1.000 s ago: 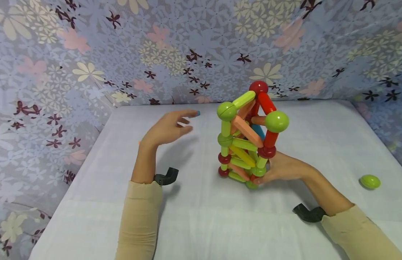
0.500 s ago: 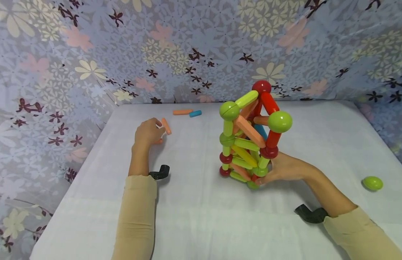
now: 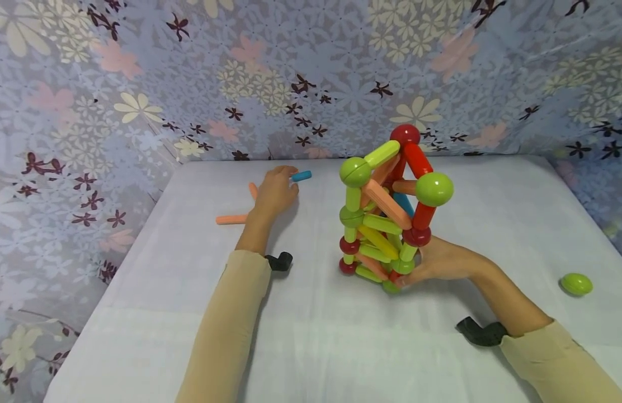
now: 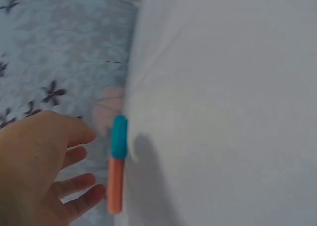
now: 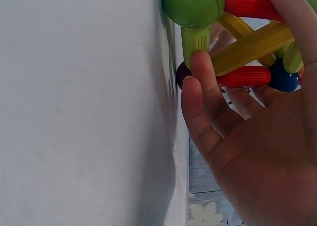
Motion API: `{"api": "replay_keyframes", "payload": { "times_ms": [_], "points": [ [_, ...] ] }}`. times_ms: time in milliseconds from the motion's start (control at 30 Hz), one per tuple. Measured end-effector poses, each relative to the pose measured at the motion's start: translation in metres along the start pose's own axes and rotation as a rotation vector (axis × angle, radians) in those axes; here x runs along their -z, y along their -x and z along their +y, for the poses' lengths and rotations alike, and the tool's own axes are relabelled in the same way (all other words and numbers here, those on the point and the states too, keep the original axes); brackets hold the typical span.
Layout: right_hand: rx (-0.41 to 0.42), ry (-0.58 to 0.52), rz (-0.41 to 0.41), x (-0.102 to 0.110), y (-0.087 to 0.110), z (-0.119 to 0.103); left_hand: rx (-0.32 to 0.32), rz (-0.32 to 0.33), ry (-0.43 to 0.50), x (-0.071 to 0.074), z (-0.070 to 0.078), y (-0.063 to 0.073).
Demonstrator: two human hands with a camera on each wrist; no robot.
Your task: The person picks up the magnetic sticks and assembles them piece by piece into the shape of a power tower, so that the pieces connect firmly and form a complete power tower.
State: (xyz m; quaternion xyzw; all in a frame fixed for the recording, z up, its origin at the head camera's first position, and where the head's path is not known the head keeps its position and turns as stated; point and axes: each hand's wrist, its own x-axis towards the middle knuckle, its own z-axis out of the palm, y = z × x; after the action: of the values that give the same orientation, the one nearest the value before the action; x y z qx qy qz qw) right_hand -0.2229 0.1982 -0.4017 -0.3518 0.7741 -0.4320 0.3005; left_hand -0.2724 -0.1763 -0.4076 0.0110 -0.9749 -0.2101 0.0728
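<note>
A tall tower of magnetic sticks and balls (image 3: 378, 242) stands upright on the white table, in green, red, orange, yellow and blue. My right hand (image 3: 449, 260) grips its lower right side; in the right wrist view, its fingers curl by a green ball (image 5: 193, 5) and a yellow stick (image 5: 252, 48). At the table's back edge, my left hand (image 3: 276, 193) hovers beside a short blue stick (image 3: 301, 176). The left wrist view shows an orange stick (image 4: 115, 186) end to end with that blue stick, and the left fingers loosely bent and apart from both.
Two orange sticks lie at the left: one (image 3: 232, 219) beside my left forearm, the other (image 3: 253, 191) partly behind the hand. A loose green ball (image 3: 576, 284) rests near the right edge. Floral cloth (image 3: 311, 84) hangs behind the white tabletop (image 3: 311, 336).
My left hand first went left and down to the orange sticks, then moved right and back to the blue stick. The right hand and tower have stayed in place.
</note>
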Motion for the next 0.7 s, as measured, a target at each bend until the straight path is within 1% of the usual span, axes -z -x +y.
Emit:
{"api": "replay_keyframes", "payload": {
  "times_ms": [67, 200, 267, 333, 367, 467, 533, 633, 667, 700],
  "points": [
    [-0.001, 0.005, -0.004, 0.0, 0.001, 0.0, 0.008, -0.03, -0.025, -0.005, 0.003, -0.005],
    [-0.002, 0.012, -0.014, 0.001, 0.001, 0.0, 0.012, -0.13, -0.09, -0.011, 0.007, -0.01],
    [-0.008, 0.016, -0.013, 0.0, 0.002, 0.0, 0.0, -0.153, -0.128, -0.014, 0.008, -0.011],
    [-0.014, 0.025, -0.007, 0.0, 0.003, 0.0, -0.01, -0.146, -0.155, -0.018, 0.009, -0.01],
    [-0.014, 0.032, -0.005, 0.0, 0.004, 0.0, -0.009, -0.137, -0.152, -0.019, 0.01, -0.009],
    [-0.017, 0.037, -0.005, 0.001, 0.005, -0.001, 0.002, -0.12, -0.12, -0.023, 0.012, -0.004],
    [-0.015, 0.032, -0.009, 0.001, 0.005, -0.001, 0.007, -0.111, -0.092, -0.023, 0.013, 0.0],
    [-0.014, 0.016, -0.02, 0.001, 0.004, -0.002, -0.009, -0.088, -0.038, -0.015, 0.019, 0.004],
    [-0.012, 0.011, -0.021, 0.001, 0.003, -0.003, -0.024, -0.065, -0.008, -0.01, 0.024, 0.005],
    [-0.012, 0.011, -0.021, 0.001, 0.003, -0.003, -0.04, -0.039, 0.041, -0.003, 0.029, 0.007]
  ]
}}
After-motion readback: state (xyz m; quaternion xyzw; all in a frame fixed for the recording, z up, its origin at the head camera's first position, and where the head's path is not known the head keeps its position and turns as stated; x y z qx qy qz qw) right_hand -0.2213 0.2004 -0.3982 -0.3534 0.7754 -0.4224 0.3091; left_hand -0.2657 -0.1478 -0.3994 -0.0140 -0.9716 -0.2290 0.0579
